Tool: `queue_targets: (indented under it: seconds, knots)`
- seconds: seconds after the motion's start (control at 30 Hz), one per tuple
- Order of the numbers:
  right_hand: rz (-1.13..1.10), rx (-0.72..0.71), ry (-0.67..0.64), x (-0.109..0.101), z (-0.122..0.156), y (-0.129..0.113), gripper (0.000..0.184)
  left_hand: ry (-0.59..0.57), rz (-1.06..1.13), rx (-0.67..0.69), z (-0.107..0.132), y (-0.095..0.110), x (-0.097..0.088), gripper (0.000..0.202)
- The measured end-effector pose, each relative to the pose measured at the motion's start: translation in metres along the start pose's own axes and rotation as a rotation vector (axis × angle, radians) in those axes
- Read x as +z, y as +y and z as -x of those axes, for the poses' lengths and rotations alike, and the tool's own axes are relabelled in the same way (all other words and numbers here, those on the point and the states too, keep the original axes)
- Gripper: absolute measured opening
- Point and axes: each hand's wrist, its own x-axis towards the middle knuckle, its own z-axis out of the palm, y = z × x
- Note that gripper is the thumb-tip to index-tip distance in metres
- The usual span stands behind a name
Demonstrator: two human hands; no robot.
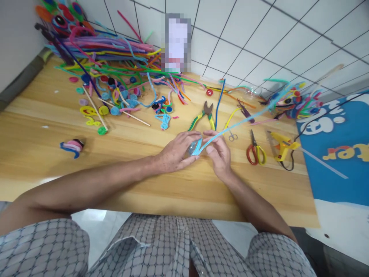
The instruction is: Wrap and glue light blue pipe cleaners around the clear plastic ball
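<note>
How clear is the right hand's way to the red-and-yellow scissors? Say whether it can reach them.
Probably yes: only bare tabletop lies between the right hand and the scissors, though it may first have to leave the light-blue strip at its fingers.

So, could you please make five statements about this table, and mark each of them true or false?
1. The left hand holds a clear ball. True.
2. The glue gun lies left of the pliers. False: the yellow glue gun is right of the pliers.
3. The pliers' jaws are closed. False: they stand open.
4. A light-blue pipe cleaner stretches past the right hand. True.
5. The larger scissors have two blue handles. False: these scissors have one red, one yellow.
</note>
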Motion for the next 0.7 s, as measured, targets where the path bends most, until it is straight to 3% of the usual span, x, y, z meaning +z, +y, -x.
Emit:
queue_targets:
  seconds: [0.27, 0.5, 0.7]
  knots:
    - [0.082, -0.032, -0.009, -0.001, -0.01, -0.012, 0.014, 0.003, -0.015, 0.029, -0.005, 0.004, 0.001, 0.059]
    - [0.268, -0.204, -0.085, -0.014, -0.02, -0.015, 0.007, 0.031, 0.025, 0.023, -0.005, 0.002, 0.002, 0.058]
    - [0.254, -0.106, -0.135, -0.019, -0.024, -0.021, 0.014, 0.014, 0.037, 0.002, -0.005, 0.0, 0.001, 0.057]
